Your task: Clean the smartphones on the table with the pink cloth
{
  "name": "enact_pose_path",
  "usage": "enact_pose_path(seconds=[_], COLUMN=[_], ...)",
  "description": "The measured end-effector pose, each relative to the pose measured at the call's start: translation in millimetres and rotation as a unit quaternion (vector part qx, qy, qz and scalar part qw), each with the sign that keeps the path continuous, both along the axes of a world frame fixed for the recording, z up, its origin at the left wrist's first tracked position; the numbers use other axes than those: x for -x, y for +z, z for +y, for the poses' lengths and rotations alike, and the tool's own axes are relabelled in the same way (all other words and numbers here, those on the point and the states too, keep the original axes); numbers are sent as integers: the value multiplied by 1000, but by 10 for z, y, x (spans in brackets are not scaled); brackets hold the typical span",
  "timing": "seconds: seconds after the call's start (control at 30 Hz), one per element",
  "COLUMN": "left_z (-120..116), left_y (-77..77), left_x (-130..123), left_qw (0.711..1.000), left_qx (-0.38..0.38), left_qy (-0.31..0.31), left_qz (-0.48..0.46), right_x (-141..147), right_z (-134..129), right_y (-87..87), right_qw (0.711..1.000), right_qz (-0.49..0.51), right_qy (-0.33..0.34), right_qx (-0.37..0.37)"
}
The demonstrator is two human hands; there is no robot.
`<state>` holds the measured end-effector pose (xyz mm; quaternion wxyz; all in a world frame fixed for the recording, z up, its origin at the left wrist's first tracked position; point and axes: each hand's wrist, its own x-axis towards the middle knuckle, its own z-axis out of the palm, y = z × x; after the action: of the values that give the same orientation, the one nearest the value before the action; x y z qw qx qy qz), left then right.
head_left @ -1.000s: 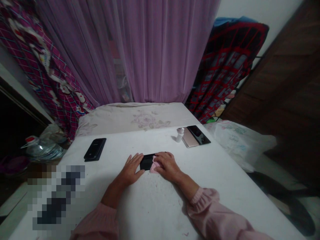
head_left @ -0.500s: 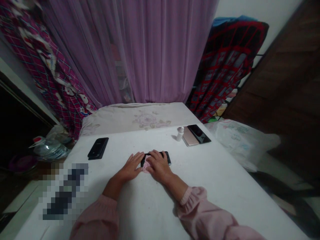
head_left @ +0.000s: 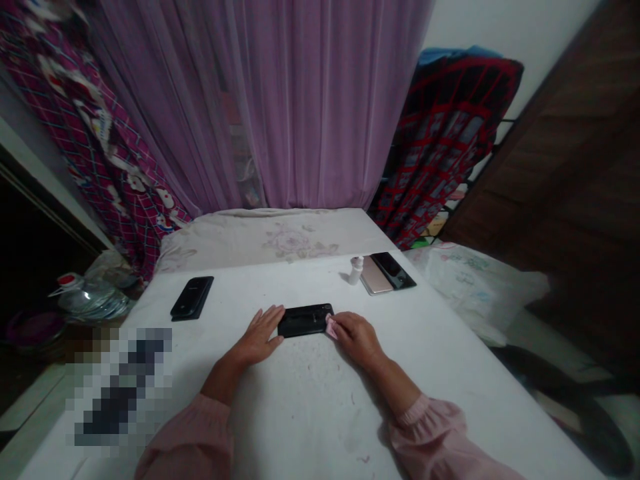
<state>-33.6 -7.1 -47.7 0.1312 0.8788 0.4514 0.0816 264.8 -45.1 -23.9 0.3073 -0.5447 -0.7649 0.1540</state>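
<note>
A black phone (head_left: 303, 321) lies face down on the white table (head_left: 310, 413), its long side running left to right. My left hand (head_left: 260, 337) rests at its left end, fingers spread and touching the edge. At the phone's right end, my right hand (head_left: 356, 335) pinches a small pink cloth (head_left: 331, 327) against the corner beside the camera. My right fingertips are bent around the cloth and partly hide it.
A small white bottle (head_left: 356, 271) stands behind, beside a pink-gold phone (head_left: 375, 275) and a glossy black phone (head_left: 395, 269). Another dark phone (head_left: 193, 297) lies at the left. A pixelated item (head_left: 123, 387) is at the near left.
My right hand has moved right with the pink cloth, from the middle of the phone to its right end, uncovering the phone's back. My left hand stays at the left end.
</note>
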Motion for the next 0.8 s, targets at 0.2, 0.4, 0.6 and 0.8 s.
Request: enact_pose_path(seconds=[0.2, 0.4, 0.6, 0.8], left_z=[-5, -35, -67, -72], left_y=[-45, 4, 32, -54], left_x=[-11, -47, -62, -27], left_qw=[1000, 999, 999, 1000], left_qx=[-15, 28, 38, -16], left_qy=[12, 22, 22, 3], left_qz=[-5, 1, 6, -9], right_x=[138, 323, 408, 595], right_z=[103, 231, 79, -38], right_y=[105, 15, -174, -182], right_qw=[996, 996, 994, 988], right_qz=[60, -26, -43, -57], right_qy=[-55, -18, 25, 68], right_qx=[-20, -81, -99, -129])
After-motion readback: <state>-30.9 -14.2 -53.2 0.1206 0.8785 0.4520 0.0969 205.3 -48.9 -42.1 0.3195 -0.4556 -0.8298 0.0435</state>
